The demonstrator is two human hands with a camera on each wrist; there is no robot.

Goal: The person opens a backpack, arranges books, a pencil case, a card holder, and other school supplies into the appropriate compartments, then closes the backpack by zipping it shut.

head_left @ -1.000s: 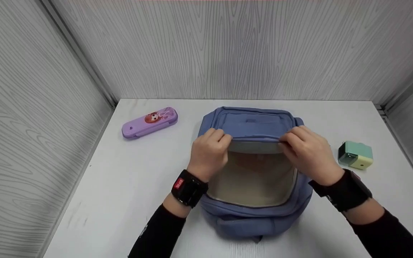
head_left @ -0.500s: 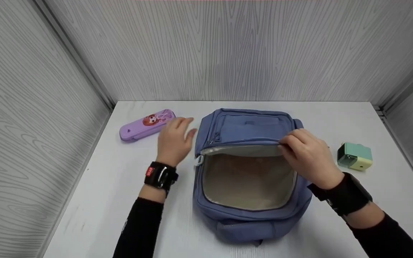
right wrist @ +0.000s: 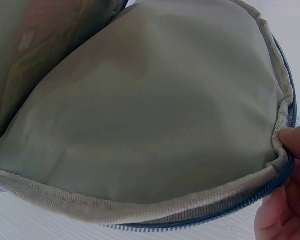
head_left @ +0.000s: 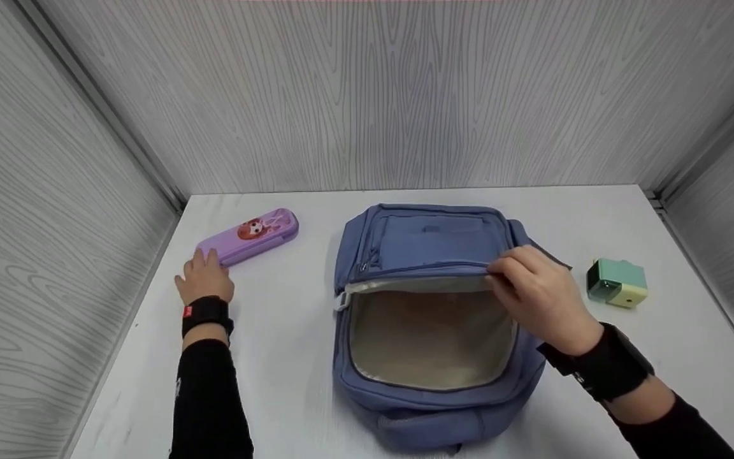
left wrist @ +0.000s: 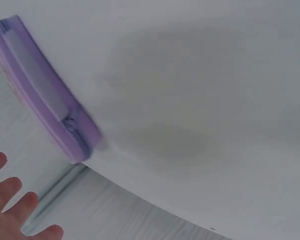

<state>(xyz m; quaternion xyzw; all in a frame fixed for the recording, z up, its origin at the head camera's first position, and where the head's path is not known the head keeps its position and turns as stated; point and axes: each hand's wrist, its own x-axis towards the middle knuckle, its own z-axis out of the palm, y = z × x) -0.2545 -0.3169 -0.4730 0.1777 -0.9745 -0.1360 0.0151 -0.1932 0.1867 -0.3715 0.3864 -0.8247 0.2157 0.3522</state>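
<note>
A blue backpack (head_left: 440, 239) lies unzipped on the white table, its pale-lined main compartment gaping toward me. My right hand (head_left: 539, 296) pinches the zipped edge of its flap and holds it up; the right wrist view shows thumb and fingers on the rim of the flap's grey lining (right wrist: 165, 100). At the left lies a purple pencil case (head_left: 249, 236) with a cartoon figure on its lid. My left hand (head_left: 204, 280) is at the near-left end of the case, fingers spread. In the left wrist view a gap shows between these fingers and the pencil case.
A small mint-and-yellow box-shaped thing (head_left: 618, 282) with a dark end stands right of the backpack. Grey wood-grain panels rise behind the table (head_left: 290, 344) and along both sides. A light buckle (head_left: 341, 301) sits on the backpack's left side.
My left hand has let go of the backpack's flap and moved left to the pencil case. The right hand keeps its pinch on the flap. The head view has shifted slightly.
</note>
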